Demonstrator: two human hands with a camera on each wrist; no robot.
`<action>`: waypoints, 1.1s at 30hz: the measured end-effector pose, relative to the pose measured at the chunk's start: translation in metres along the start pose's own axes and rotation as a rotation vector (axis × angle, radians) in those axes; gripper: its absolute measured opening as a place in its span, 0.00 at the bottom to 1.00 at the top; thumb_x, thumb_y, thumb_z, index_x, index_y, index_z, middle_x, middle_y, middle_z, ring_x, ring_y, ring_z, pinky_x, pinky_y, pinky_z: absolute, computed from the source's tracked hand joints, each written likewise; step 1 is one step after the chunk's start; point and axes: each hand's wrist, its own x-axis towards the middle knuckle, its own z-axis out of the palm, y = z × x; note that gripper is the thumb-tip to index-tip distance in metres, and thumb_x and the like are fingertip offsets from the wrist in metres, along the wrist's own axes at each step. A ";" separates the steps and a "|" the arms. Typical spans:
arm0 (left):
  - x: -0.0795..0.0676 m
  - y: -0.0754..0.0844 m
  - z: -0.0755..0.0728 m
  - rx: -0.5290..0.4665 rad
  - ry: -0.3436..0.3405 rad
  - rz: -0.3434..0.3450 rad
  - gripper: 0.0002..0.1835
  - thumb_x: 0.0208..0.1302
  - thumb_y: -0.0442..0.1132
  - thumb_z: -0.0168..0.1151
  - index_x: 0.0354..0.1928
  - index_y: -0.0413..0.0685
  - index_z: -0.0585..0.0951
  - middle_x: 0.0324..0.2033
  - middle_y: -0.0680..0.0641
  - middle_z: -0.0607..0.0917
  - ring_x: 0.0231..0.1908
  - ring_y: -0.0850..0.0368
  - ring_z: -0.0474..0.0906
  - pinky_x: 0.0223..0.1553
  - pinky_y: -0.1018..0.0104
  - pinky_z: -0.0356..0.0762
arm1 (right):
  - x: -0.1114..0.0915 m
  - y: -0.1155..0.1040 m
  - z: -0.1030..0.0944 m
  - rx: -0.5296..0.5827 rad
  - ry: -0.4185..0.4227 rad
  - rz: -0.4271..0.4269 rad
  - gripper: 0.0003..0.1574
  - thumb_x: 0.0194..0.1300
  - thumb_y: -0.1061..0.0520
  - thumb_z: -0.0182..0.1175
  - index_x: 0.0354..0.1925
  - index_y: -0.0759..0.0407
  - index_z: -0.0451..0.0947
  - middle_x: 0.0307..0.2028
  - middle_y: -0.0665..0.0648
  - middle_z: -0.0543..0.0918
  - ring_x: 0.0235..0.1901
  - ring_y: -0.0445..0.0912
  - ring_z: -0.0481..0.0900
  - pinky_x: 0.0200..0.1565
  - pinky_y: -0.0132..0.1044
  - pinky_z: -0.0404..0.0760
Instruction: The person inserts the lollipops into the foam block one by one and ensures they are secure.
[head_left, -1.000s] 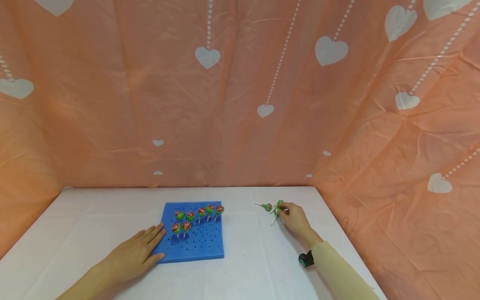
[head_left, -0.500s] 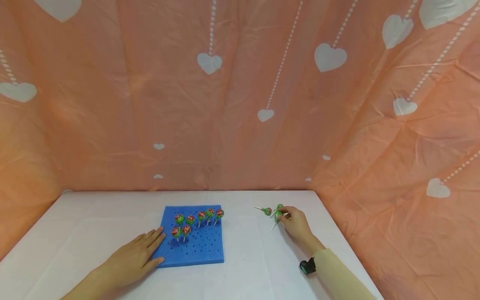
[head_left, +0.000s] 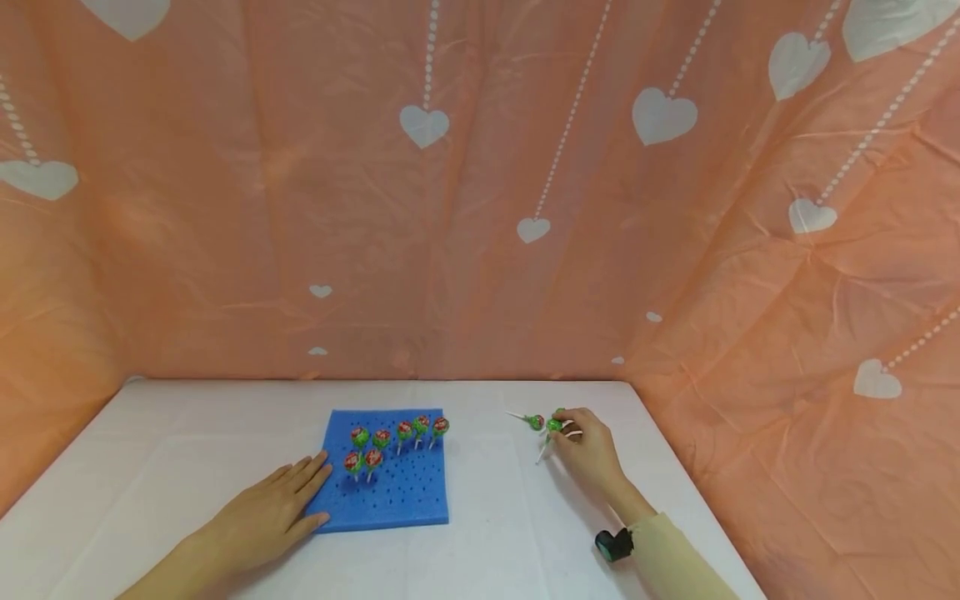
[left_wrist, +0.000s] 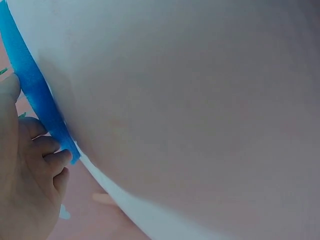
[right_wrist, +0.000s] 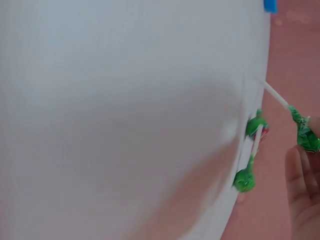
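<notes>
While the left hand (head_left: pixel 268 508) lies spread against the blue foam (head_left: pixel 397 515), the right hand (head_left: pixel 591 452) pinches a lollipop (head_left: pixel 554 426) over the counter (head_left: pixel 502 542), apparently the picking-up step, and the next move likely calls for turning its stick (right_wrist: pixel 276 94) down over the blue foam.

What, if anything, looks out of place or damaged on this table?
Nothing looks spilled or damaged. Slightly askew, perhaps: the rightmost lollipop in the blue foam board seems to lean rightward in the head view instead of standing straight, its candy end showing at the board's edge.
</notes>
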 end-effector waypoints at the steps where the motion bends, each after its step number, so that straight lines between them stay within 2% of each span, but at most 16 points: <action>1: 0.000 0.000 0.000 0.000 0.002 0.000 0.38 0.77 0.60 0.55 0.70 0.31 0.74 0.72 0.30 0.70 0.70 0.30 0.68 0.70 0.37 0.68 | 0.000 -0.001 0.001 0.010 0.007 -0.015 0.18 0.58 0.74 0.72 0.48 0.70 0.84 0.45 0.62 0.84 0.39 0.54 0.87 0.41 0.33 0.88; 9: 0.000 -0.002 0.000 -0.003 -0.021 -0.005 0.38 0.76 0.60 0.56 0.70 0.31 0.73 0.72 0.30 0.70 0.71 0.29 0.67 0.70 0.36 0.67 | -0.005 -0.017 0.007 0.098 0.057 -0.171 0.20 0.55 0.77 0.73 0.46 0.70 0.84 0.44 0.61 0.83 0.38 0.58 0.88 0.39 0.34 0.89; 15: 0.001 -0.001 -0.002 -0.006 -0.027 -0.008 0.38 0.76 0.59 0.56 0.70 0.31 0.73 0.72 0.30 0.70 0.71 0.29 0.67 0.70 0.35 0.66 | -0.006 -0.032 0.013 0.172 0.085 -0.303 0.22 0.53 0.78 0.73 0.46 0.67 0.85 0.44 0.63 0.84 0.37 0.58 0.88 0.38 0.43 0.91; 26: 0.002 0.001 -0.006 -0.006 -0.046 -0.002 0.39 0.77 0.60 0.56 0.71 0.31 0.73 0.73 0.30 0.69 0.71 0.29 0.67 0.69 0.35 0.67 | -0.010 -0.053 0.029 0.252 0.077 -0.414 0.25 0.49 0.83 0.72 0.46 0.69 0.83 0.44 0.66 0.82 0.37 0.59 0.87 0.40 0.42 0.91; 33: 0.001 0.000 -0.004 -0.001 -0.017 0.011 0.38 0.77 0.60 0.55 0.70 0.31 0.73 0.72 0.30 0.70 0.71 0.29 0.67 0.70 0.35 0.67 | -0.012 -0.067 0.044 0.307 0.063 -0.463 0.26 0.46 0.84 0.72 0.45 0.71 0.83 0.44 0.69 0.82 0.38 0.61 0.86 0.38 0.49 0.91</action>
